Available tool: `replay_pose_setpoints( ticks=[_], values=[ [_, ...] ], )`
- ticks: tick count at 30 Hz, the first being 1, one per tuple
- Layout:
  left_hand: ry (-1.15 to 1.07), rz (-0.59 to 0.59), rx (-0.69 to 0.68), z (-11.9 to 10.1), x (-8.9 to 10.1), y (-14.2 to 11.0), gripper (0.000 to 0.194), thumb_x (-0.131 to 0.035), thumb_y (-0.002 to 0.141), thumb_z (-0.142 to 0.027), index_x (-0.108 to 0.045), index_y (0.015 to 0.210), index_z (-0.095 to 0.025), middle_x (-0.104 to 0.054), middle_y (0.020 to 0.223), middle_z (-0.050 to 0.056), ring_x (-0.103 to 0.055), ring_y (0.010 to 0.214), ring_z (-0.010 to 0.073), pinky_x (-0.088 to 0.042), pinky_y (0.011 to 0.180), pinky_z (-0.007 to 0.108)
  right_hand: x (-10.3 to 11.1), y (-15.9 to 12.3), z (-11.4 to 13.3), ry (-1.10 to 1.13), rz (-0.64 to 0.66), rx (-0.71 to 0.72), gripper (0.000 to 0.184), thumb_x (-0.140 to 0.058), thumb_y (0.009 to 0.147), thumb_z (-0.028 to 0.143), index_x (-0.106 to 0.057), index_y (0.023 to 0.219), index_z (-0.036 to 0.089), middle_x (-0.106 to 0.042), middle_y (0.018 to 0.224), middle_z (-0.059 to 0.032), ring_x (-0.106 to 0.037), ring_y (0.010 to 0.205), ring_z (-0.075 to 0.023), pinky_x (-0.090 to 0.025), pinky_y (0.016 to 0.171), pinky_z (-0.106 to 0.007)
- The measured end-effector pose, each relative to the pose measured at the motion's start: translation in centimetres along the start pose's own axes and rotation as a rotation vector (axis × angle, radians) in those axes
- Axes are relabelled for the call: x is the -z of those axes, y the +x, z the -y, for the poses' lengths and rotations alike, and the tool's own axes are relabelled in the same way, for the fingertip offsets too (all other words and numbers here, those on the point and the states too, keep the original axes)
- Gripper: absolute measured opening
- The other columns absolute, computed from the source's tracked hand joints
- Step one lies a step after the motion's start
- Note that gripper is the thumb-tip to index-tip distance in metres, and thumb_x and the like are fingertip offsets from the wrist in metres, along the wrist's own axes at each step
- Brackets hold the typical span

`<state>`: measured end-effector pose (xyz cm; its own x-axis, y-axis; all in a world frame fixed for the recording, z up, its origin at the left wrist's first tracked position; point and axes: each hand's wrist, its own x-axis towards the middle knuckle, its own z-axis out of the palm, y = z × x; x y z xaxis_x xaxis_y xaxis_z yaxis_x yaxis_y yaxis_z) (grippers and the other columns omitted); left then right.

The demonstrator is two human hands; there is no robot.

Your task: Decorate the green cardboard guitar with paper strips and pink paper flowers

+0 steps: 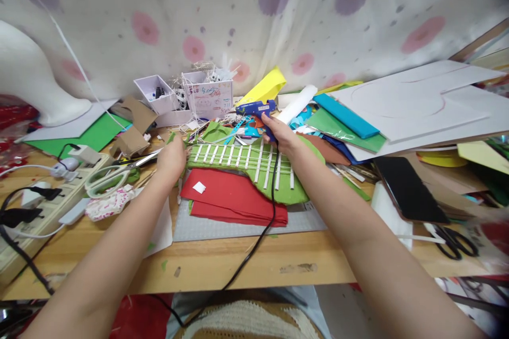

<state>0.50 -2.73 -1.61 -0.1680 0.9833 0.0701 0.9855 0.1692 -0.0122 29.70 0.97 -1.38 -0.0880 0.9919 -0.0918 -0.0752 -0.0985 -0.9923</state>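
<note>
A green guitar-shaped piece (238,161), crossed by several white strips and long strings, lies in the middle of the table. My left hand (172,159) is closed around its narrow left end. In my right hand (280,135) is a blue hot glue gun (256,108), its nozzle pointing left above the back edge of the green piece. The gun's black cord (254,246) runs down across the piece and over the table's front edge. Beneath the piece lie folded red sheets (234,196) on a grey cutting mat (222,230).
A white power strip (51,206) and green-handled scissors (107,177) lie on the left. White boxes (209,98) and scraps stand behind. To the right are white boards (409,100), a black phone (409,188) and black scissors (455,243).
</note>
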Motion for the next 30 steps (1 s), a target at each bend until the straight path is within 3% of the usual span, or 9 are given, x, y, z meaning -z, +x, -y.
replay_pose_setpoints(
  ticks=[5,10,16,20,24,30],
  values=[
    [0.039,0.027,0.025,-0.5,0.2,0.6,0.028,-0.052,0.089,-0.028,-0.056,0.113,-0.014,-0.071,0.103,0.017,-0.067,0.097,0.0313,-0.048,0.077,0.036,-0.4,-0.5,0.1,0.022,-0.014,0.008,0.036,-0.065,0.084,0.051,-0.056,0.097,0.019,-0.063,0.074,0.0040,-0.041,0.039,-0.0013,-0.027,0.033,-0.015],
    [0.049,0.063,0.019,-0.9,0.5,1.2,0.033,-0.055,0.087,-0.029,-0.056,0.116,-0.013,-0.070,0.107,0.019,-0.066,0.103,0.0329,-0.049,0.081,0.036,-0.5,-0.5,0.2,0.024,-0.007,0.000,0.029,-0.067,0.085,0.045,-0.059,0.093,0.018,-0.058,0.062,0.0063,-0.042,0.036,-0.0022,-0.030,0.034,-0.015],
    [0.070,0.090,-0.004,-1.1,0.5,1.5,0.032,-0.051,0.089,-0.028,-0.056,0.116,-0.012,-0.070,0.108,0.022,-0.066,0.104,0.0336,-0.049,0.082,0.038,-0.5,-0.3,0.2,-0.001,-0.005,-0.004,0.033,-0.065,0.086,0.049,-0.058,0.099,0.019,-0.066,0.072,0.0033,-0.043,0.038,-0.0019,-0.029,0.034,-0.015],
    [0.093,0.090,-0.020,-1.1,0.5,1.4,0.032,-0.048,0.088,-0.028,-0.057,0.115,-0.013,-0.070,0.106,0.022,-0.067,0.102,0.0337,-0.049,0.081,0.038,-0.3,-0.4,0.5,-0.015,-0.005,0.005,0.037,-0.063,0.085,0.055,-0.057,0.099,0.020,-0.056,0.060,0.0061,-0.043,0.039,-0.0031,-0.024,0.033,-0.014],
    [0.093,0.093,-0.031,-1.1,0.6,1.4,0.033,-0.048,0.087,-0.028,-0.058,0.115,-0.012,-0.070,0.106,0.023,-0.067,0.102,0.0349,-0.049,0.081,0.040,0.7,-0.7,1.4,-0.050,-0.028,0.060,0.036,-0.065,0.084,0.052,-0.058,0.098,0.020,-0.057,0.064,0.0054,-0.044,0.040,-0.0028,-0.030,0.035,-0.015],
    [0.073,0.104,-0.027,-1.0,0.6,1.6,0.036,-0.048,0.087,-0.031,-0.058,0.116,-0.012,-0.070,0.107,0.024,-0.066,0.103,0.0359,-0.049,0.083,0.041,3.9,-1.8,3.8,-0.314,-0.055,0.087,0.022,-0.068,0.085,0.036,-0.065,0.093,0.015,-0.069,0.079,-0.0027,-0.044,0.040,-0.0029,-0.038,0.037,-0.018]
  ],
)
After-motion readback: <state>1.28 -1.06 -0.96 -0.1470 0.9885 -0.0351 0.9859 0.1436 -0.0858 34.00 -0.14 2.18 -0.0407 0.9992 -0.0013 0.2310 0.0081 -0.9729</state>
